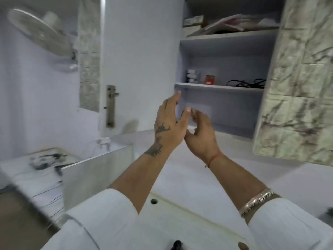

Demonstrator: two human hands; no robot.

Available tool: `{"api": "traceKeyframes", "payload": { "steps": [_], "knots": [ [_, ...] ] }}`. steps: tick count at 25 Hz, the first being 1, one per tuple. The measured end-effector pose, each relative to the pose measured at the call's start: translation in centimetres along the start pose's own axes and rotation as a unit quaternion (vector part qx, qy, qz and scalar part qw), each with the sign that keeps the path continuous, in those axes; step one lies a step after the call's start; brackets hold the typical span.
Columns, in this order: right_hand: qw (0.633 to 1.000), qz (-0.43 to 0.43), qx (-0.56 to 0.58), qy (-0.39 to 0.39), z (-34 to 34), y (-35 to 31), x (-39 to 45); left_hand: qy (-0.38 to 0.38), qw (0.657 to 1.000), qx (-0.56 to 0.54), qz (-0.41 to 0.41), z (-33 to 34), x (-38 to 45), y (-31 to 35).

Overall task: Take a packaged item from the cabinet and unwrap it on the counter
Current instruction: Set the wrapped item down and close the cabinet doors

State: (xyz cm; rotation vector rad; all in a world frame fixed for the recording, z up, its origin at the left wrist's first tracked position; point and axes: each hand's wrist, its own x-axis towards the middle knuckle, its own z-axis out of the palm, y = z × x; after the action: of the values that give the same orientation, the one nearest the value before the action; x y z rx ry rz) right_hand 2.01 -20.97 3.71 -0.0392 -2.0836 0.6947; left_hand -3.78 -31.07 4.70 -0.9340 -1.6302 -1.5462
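While both hands hang raised before the open cabinet (182, 73), neither holds anything: the left hand (169, 127) has its fingers (175, 98) loosely spread, and the right hand (201, 136) curls its fingers toward the thumb, pinching nothing that I can make out. The likeliest packaged item, a small red packet (209, 80), stands on the middle shelf (216, 86) above the hands, with white boxes (192, 75) to its left and a tangle of black cable (246, 83) to its right. A hasty reach could snag that cable or topple the boxes onto the surface (180, 168) below.
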Motion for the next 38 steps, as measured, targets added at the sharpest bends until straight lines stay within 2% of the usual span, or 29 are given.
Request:
{"api": "traceKeyframes", "payload": {
  "steps": [4,8,10,11,13,15,19,22,25,27,29,32,35,38],
  "knots": [
    [0.998,-0.002,0.053,-0.036,4.3,-5.2,-1.5,0.041,0.997,0.066,-0.024,-7.2,0.0,-0.9],
    [0.997,-0.003,0.059,-0.05,7.3,-8.6,-2.4,0.162,0.971,0.177,-0.02,-13.7,0.5,-3.2],
    [0.998,-0.006,0.049,-0.045,9.0,-10.1,-2.0,0.185,0.959,0.199,-0.079,-16.5,0.9,-6.1],
    [0.998,-0.002,0.045,-0.045,9.9,-10.6,-1.8,0.165,0.961,0.176,-0.136,-17.5,1.0,-7.6],
    [0.998,0.019,0.048,-0.045,11.9,-11.5,-1.4,0.067,0.964,0.041,-0.255,-18.9,1.4,-10.1],
    [0.996,0.044,0.071,-0.042,13.4,-12.1,-1.5,-0.025,0.948,-0.075,-0.309,-19.3,1.3,-11.1],
    [0.995,0.039,0.086,-0.001,13.5,-11.4,-3.0,-0.022,0.955,-0.171,-0.243,-18.0,-0.7,-9.4],
    [0.996,0.041,0.042,0.062,10.5,-8.9,-3.5,-0.152,0.945,-0.243,-0.158,-13.6,-2.2,-7.7],
    [0.985,0.117,-0.03,0.124,4.8,-4.4,-4.3,-0.292,0.946,-0.142,-0.025,-6.6,-2.5,-6.9],
    [0.975,0.165,-0.075,0.126,0.5,-1.0,-4.9,-0.336,0.938,-0.075,0.032,-1.6,-2.4,-6.7],
    [0.968,0.196,-0.105,0.119,-3.1,2.1,-4.9,-0.365,0.929,-0.03,0.051,3.2,-2.5,-6.3],
    [0.953,0.186,-0.216,0.104,-7.2,6.8,-4.8,-0.374,0.924,0.022,0.074,9.8,-3.2,-6.0],
    [0.922,0.196,-0.323,0.08,-10.1,11.8,-4.7,-0.364,0.922,0.056,0.117,15.4,-4.5,-6.1],
    [0.906,0.177,-0.377,0.077,-12.5,16.9,-3.4,-0.302,0.938,0.096,0.14,20.3,-4.9,-6.3]
  ]
}}
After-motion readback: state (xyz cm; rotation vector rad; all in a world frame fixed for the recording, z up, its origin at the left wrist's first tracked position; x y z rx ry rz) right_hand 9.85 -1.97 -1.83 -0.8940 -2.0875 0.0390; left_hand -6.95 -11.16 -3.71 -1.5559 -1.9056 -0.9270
